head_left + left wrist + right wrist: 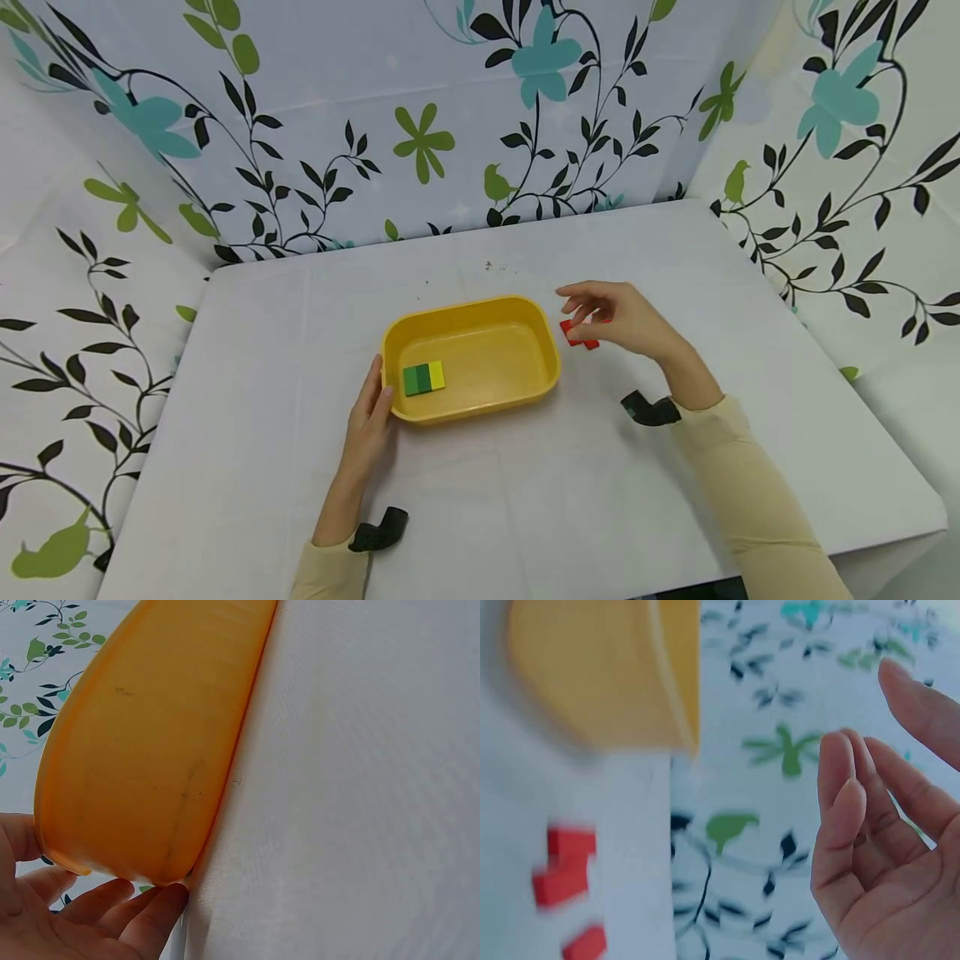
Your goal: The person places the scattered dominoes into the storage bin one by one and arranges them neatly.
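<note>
A yellow tray (495,406) stands on the white-covered table. At its left end my left hand (367,421) grips the wall, thumb at the rim; in the left wrist view the fingers (154,922) lie against the outer side. Inside the tray, at its left, a green block (410,382), a dark green block (423,378) and a yellow block (437,375) sit side by side. My right hand (611,315) hovers over red blocks (570,333) right of the tray, partly hiding them. In the right wrist view its fingers are apart from the red blocks (561,885) and hold nothing.
White table cloth (247,433) surrounds the tray. Small dark specks (489,267) lie behind it. Leaf-patterned curtains (315,125) stand at the back and both sides. A dark object (705,590) shows at the table's front edge.
</note>
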Demonstrator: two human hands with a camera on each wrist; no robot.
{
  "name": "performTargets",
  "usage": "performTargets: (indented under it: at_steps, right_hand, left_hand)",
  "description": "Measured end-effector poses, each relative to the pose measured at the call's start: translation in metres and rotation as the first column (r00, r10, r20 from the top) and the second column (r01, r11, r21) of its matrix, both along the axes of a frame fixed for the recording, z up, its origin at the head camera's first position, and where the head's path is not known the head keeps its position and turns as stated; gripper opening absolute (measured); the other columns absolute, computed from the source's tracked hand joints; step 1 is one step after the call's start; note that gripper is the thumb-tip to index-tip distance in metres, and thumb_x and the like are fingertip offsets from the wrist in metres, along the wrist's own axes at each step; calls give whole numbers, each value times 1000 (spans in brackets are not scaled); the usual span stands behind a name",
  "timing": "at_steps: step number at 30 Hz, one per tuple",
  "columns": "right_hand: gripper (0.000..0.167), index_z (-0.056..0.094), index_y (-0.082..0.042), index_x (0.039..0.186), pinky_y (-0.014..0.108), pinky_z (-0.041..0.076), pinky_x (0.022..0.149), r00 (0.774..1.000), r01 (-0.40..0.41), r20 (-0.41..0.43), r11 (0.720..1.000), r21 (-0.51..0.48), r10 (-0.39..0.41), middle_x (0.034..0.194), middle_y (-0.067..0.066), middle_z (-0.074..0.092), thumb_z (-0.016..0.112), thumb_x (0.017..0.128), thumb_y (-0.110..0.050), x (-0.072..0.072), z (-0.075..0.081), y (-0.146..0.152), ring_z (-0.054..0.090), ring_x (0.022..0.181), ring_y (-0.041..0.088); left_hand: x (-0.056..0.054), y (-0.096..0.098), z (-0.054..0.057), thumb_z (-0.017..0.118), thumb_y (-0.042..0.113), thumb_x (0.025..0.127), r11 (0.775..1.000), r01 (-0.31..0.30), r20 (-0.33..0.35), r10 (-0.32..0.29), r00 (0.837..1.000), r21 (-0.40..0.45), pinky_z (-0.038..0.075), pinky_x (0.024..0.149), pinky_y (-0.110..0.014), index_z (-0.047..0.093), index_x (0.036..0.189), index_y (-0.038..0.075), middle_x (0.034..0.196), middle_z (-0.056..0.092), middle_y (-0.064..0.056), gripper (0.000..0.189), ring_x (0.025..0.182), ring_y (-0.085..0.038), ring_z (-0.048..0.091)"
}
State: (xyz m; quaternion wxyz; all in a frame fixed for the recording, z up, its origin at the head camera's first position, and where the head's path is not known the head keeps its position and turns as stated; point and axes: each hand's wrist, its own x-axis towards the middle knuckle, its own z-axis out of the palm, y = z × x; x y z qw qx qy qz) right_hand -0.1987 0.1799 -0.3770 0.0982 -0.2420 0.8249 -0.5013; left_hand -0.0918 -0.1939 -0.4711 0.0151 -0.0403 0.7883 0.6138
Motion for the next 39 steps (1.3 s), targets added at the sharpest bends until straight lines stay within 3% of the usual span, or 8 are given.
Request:
performTargets:
  at_steps: [4, 7, 14, 20, 27, 39]
  right_hand:
    - [54, 51, -6, 141, 15, 55, 75, 991, 126, 37, 990, 61, -128, 124, 18, 58, 70, 90, -10, -17, -8, 40, 59, 103, 25]
    - [58, 44, -5, 146, 14, 52, 82, 986, 138, 79, 983, 125, -148, 133, 23, 51, 66, 92, -9, -31, -15, 64, 53, 114, 33]
    - [68, 31, -6, 152, 45, 46, 99, 952, 88, 261, 962, 259, -157, 142, 27, 39, 64, 92, -7, -52, -41, 93, 46, 122, 40]
    - [66, 33, -2, 149, 28, 47, 84, 924, 70, 347, 962, 265, -163, 138, 26, 40, 62, 90, 0, -61, -66, 100, 43, 113, 35]
    - [66, 39, 1, 145, 21, 45, 79, 935, 89, 306, 956, 278, -176, 132, 23, 42, 69, 86, 0, -65, -81, 98, 42, 111, 34]
    - [51, 50, 1, 134, 40, 47, 91, 964, 114, 185, 926, 360, -191, 126, 22, 45, 68, 86, 0, -60, -81, 85, 42, 110, 35]
  left_hand:
    - [0, -1, 0, 36, 27, 107, 1000, 2, 2, -2, 1000, 7, 25, 117, -26, 14, 158, 25, 165, 13, 5, 55, 151, -16, 15]
    - [0, 0, -1, 35, 27, 108, 1000, 5, 9, -6, 1000, 12, 24, 118, -29, 13, 158, 26, 165, 12, 7, 55, 151, -14, 14]
    - [1, 2, -3, 36, 27, 107, 1000, 2, 25, -2, 1000, 6, 22, 120, -33, 13, 158, 25, 165, 11, 6, 56, 152, -15, 13]
    - [0, 4, -5, 36, 24, 107, 1000, 0, 7, 0, 1000, 12, 25, 117, -26, 14, 158, 23, 165, 12, 3, 55, 152, -18, 14]
    - [0, 2, -3, 35, 27, 108, 1000, 5, 18, -4, 1000, -9, 24, 119, -31, 13, 158, 26, 165, 12, 7, 55, 151, -15, 14]
    - [1, 1, -1, 34, 29, 108, 1000, 13, 31, -13, 999, 4, 26, 118, -31, 11, 158, 30, 164, 10, 11, 55, 151, -11, 13]
